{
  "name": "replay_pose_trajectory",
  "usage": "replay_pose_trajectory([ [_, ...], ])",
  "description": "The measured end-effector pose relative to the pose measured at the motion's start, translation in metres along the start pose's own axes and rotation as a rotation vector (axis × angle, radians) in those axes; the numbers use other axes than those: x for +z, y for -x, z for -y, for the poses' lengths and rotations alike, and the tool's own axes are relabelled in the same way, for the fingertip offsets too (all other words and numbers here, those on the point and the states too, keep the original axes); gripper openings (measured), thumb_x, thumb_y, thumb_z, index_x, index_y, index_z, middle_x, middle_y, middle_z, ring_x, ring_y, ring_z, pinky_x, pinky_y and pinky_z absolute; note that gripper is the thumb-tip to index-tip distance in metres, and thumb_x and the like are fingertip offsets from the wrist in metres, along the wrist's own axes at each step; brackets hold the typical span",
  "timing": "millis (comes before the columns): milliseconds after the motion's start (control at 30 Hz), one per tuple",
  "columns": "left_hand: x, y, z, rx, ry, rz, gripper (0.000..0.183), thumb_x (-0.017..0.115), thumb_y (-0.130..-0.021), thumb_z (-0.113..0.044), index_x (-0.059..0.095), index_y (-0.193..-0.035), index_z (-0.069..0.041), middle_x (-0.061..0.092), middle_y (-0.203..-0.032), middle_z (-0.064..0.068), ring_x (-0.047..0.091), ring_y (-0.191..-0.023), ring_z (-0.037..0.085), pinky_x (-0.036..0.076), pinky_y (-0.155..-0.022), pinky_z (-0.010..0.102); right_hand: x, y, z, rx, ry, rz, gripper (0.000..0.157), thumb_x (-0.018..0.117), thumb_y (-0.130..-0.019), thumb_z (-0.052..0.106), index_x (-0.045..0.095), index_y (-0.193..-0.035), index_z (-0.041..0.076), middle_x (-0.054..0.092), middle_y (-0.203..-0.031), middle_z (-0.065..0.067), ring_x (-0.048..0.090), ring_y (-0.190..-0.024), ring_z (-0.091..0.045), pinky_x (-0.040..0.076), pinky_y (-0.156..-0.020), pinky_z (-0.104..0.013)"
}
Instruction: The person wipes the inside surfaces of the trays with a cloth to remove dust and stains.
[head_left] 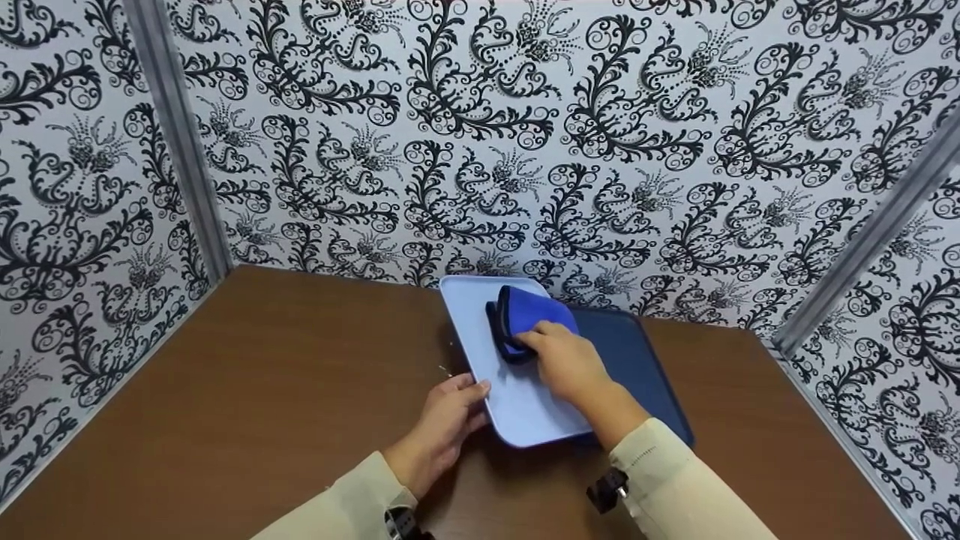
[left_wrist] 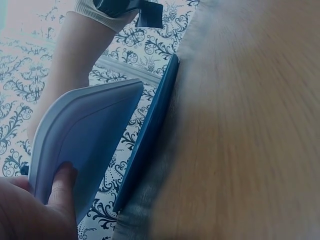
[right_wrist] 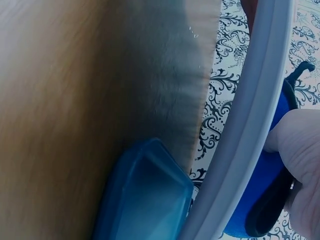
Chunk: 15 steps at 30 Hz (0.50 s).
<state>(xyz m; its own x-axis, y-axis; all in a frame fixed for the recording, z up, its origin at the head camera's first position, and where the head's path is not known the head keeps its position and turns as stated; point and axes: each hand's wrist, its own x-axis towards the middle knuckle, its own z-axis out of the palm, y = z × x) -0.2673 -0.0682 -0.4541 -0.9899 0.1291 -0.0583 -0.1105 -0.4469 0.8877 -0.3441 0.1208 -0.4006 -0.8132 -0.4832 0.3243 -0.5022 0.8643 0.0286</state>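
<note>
My left hand (head_left: 446,420) grips a light blue tray (head_left: 525,405) by its left edge, thumb on the upper face and fingers beneath. The tray is tilted and raised off the table, as the left wrist view shows with a gap below the tray (left_wrist: 95,130). On its upper face my right hand (head_left: 568,364) holds a folded blue cloth with black trim (head_left: 536,309) against the surface. In the right wrist view the fingers and thumb pinch the cloth (right_wrist: 260,190). A dark blue tray (head_left: 634,352) lies on the table, partly hidden under the light one.
The brown wooden table (head_left: 315,375) extends left and right of the trays. Patterned black-and-white wall panels (head_left: 487,150) stand behind and at both sides, joined by grey posts (head_left: 176,127). Small shiny specks (head_left: 444,370) show just left of the light tray.
</note>
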Motion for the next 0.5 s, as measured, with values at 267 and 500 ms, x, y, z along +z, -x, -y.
replay_pose_trajectory([
  [267,0.001,0.0,0.0,0.0,0.005,0.003,0.039,0.058,-0.101,-0.008,0.055,-0.133,0.014,0.073,-0.107,0.007,0.069,-0.095,0.013,0.059,-0.086,0.031,0.0,0.0,0.007,0.0,-0.014,-0.016,0.044,0.066,-0.088,-0.001,0.073,-0.127,0.018,0.069,-0.111,-0.007,0.067,-0.103,-0.032,0.058,-0.086,-0.051],
  [500,0.001,-0.001,0.0,0.001,0.008,0.004,0.039,0.056,-0.101,-0.007,0.054,-0.133,0.015,0.074,-0.106,0.008,0.069,-0.095,0.014,0.059,-0.086,0.032,0.002,-0.002,0.011,-0.017,-0.029,0.005,0.044,0.066,-0.09,0.0,0.072,-0.13,0.017,0.068,-0.114,-0.009,0.066,-0.105,-0.034,0.058,-0.09,-0.052],
])
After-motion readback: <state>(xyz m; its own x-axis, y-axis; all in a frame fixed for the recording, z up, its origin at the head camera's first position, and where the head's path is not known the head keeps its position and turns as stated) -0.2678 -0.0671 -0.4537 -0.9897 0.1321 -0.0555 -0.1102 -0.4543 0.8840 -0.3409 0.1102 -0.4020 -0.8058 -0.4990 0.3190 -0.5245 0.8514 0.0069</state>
